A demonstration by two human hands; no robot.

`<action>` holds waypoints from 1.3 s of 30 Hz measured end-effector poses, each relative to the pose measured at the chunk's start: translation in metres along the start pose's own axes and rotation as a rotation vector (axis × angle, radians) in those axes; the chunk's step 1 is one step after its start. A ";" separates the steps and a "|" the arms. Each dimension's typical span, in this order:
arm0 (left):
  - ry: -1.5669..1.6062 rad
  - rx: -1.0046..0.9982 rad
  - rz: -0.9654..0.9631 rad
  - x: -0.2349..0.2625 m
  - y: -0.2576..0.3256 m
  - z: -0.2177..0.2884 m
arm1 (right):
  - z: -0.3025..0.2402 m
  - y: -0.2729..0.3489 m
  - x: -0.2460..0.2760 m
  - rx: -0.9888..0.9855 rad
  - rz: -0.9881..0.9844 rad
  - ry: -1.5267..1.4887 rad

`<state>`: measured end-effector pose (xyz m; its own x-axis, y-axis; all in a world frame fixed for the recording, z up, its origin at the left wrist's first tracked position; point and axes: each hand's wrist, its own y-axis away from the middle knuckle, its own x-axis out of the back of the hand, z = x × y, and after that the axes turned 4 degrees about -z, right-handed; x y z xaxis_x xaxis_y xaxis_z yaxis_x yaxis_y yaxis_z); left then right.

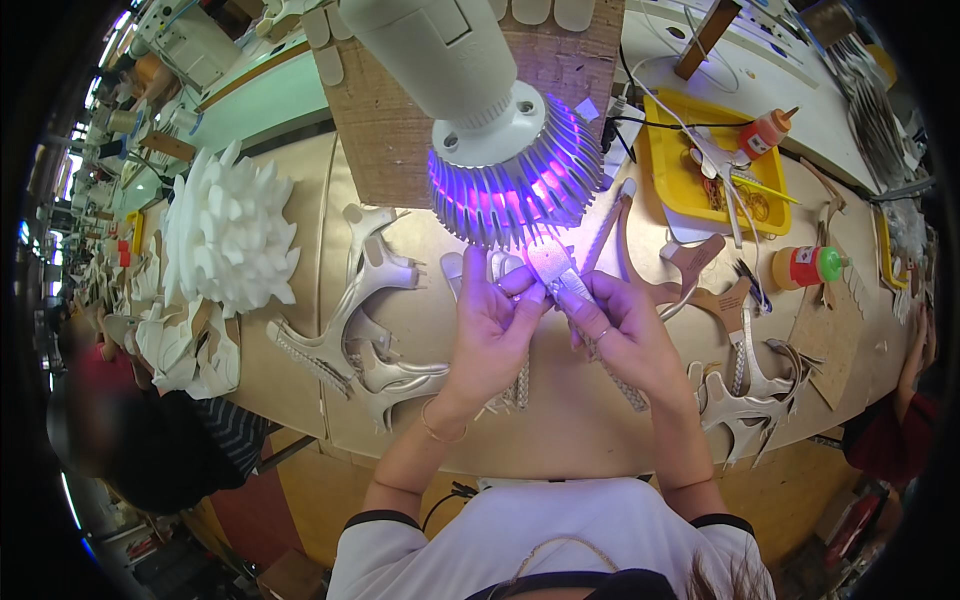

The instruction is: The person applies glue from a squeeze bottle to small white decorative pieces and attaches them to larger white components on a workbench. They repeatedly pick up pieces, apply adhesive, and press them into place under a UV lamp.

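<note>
Beneath the glowing violet lamp (515, 170), I hold a pale sandal strap piece (550, 262) between both hands. Its rounded end points up toward the lamp and catches the light. My left hand (497, 325) pinches the piece from the left side with thumb and fingers. On the other side, my right hand (628, 335) is closed around its lower part. A braided strap (622, 385) hangs below the right hand. Further pale pieces lie on the table just behind my hands, partly hidden by them.
Metallic sandal uppers (385, 270) lie left on the table (480, 440), with more uppers (740, 400) at right. A yellow tray (660, 150) holds a red bottle (768, 132); a green-capped bottle (805, 267) lies nearby. White spiky foam (230, 230) stands left. Other people sit at both sides.
</note>
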<state>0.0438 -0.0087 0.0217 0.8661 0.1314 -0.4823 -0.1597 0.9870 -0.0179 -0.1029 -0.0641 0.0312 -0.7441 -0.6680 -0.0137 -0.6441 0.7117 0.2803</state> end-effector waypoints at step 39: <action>0.101 0.243 0.000 0.017 -0.002 0.021 | -0.003 0.006 -0.001 -0.043 -0.047 0.174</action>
<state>0.0686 -0.0067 0.0316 0.8125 0.1331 -0.5676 -0.0301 0.9819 0.1871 -0.1053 -0.0596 0.0358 -0.6690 -0.7304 0.1377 -0.6666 0.6715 0.3237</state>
